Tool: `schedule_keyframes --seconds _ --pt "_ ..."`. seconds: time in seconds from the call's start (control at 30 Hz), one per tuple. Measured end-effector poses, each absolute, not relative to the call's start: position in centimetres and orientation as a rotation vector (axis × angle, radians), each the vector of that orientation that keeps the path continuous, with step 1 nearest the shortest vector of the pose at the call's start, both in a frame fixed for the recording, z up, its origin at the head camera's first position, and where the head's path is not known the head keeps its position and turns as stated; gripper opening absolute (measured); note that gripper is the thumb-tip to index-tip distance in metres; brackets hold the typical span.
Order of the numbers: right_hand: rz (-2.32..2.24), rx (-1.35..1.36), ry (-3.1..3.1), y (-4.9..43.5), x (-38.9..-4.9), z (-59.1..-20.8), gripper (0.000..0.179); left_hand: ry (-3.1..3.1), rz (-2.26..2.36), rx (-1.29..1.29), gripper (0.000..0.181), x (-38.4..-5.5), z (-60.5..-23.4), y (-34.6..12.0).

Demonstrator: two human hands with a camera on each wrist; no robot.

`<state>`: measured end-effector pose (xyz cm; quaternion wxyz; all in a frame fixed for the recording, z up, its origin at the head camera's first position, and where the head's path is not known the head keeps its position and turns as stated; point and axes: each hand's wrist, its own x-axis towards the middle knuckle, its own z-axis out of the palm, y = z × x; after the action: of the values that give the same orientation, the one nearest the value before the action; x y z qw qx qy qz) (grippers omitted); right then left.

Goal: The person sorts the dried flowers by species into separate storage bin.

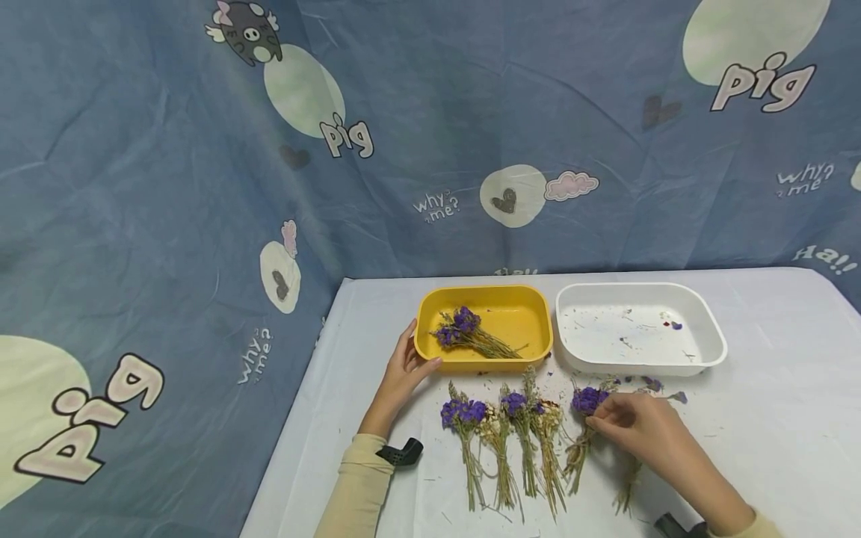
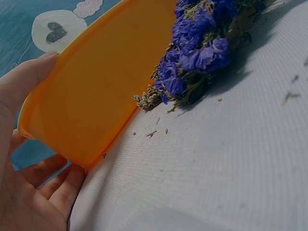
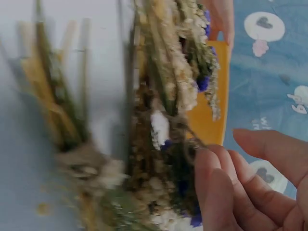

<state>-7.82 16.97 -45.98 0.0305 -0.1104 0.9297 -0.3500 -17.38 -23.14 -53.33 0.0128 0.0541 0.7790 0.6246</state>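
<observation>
My left hand grips the left end of a yellow tray, thumb at the front and fingers round the outer side. Inside the tray lies a small bunch of purple dried flowers. My right hand pinches at a purple-headed dried flower bunch; its twine shows close to the fingertips in the right wrist view. Another tied bunch lies partly hidden under this hand. Left of it, several purple and cream bunches lie in a row, stems toward me.
A white tray with a few flower crumbs stands right beside the yellow one. Bits of stem and petal lie scattered on the white tablecloth. A blue printed curtain hangs behind the table and along its left side.
</observation>
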Motion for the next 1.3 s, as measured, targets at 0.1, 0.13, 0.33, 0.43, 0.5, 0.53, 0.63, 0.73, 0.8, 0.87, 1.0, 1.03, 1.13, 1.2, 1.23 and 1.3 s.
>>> schedule_keyframes --seconds 0.1,0.13,0.33,0.43,0.5,0.53,0.63,0.73,0.8,0.87,1.0,1.03,1.13,1.2,1.23,1.3 --pt "-1.062 -0.275 2.881 17.0 -7.3 -46.3 0.015 2.424 1.953 0.175 0.094 -17.5 -53.2 -23.1" --pt "-1.047 -0.251 2.885 17.0 -7.2 -46.4 0.016 2.422 1.956 0.176 0.094 -17.5 -53.2 -23.1" --pt "-0.96 -0.153 2.847 16.7 -6.6 -46.8 0.027 2.428 1.961 0.192 0.092 -17.7 -53.1 -23.0" --pt "-0.915 -0.135 2.831 16.4 -6.4 -47.1 0.035 2.426 1.97 0.196 0.092 -17.8 -53.0 -23.0" --pt "-0.892 -0.119 2.835 16.3 -6.5 -47.3 0.037 2.425 1.971 0.195 0.092 -17.8 -53.0 -23.1" --pt "-0.879 -0.112 2.84 16.2 -6.5 -47.4 0.037 2.423 1.97 0.191 0.092 -17.8 -53.0 -23.1" --pt "-0.869 -0.109 2.837 16.1 -6.5 -47.7 0.033 2.43 1.957 0.175 0.093 -17.7 -53.0 -23.1" --pt "-0.875 -0.118 2.834 15.9 -6.6 -47.9 0.028 2.431 1.959 0.171 0.093 -17.6 -52.8 -23.0" --pt "-0.893 -0.115 2.83 15.9 -6.6 -48.1 0.024 2.427 1.968 0.174 0.093 -17.6 -52.9 -22.9" --pt "-0.893 -0.095 2.826 15.9 -6.5 -48.2 0.023 2.418 1.971 0.171 0.094 -17.4 -53.2 -22.9" --pt "-0.885 -0.055 2.793 16.0 -6.1 -48.6 0.025 2.412 1.952 0.143 0.095 -16.9 -53.8 -23.0" --pt "-0.876 -0.044 2.783 15.9 -6.1 -48.7 0.026 2.417 1.945 0.141 0.095 -16.8 -53.9 -23.0" --pt "-0.876 -0.048 2.786 15.9 -6.1 -49.0 0.028 2.431 1.938 0.148 0.095 -16.7 -53.9 -23.0" --pt "-0.886 -0.05 2.792 15.9 -6.2 -49.0 0.028 2.44 1.943 0.167 0.095 -16.9 -53.7 -23.0" --pt "-0.895 -0.056 2.797 15.9 -6.3 -49.0 0.027 2.443 1.946 0.174 0.095 -16.9 -53.6 -23.0" --pt "-0.92 -0.073 2.796 16.0 -6.4 -48.9 0.024 2.443 1.952 0.18 0.096 -17.1 -53.4 -23.0"
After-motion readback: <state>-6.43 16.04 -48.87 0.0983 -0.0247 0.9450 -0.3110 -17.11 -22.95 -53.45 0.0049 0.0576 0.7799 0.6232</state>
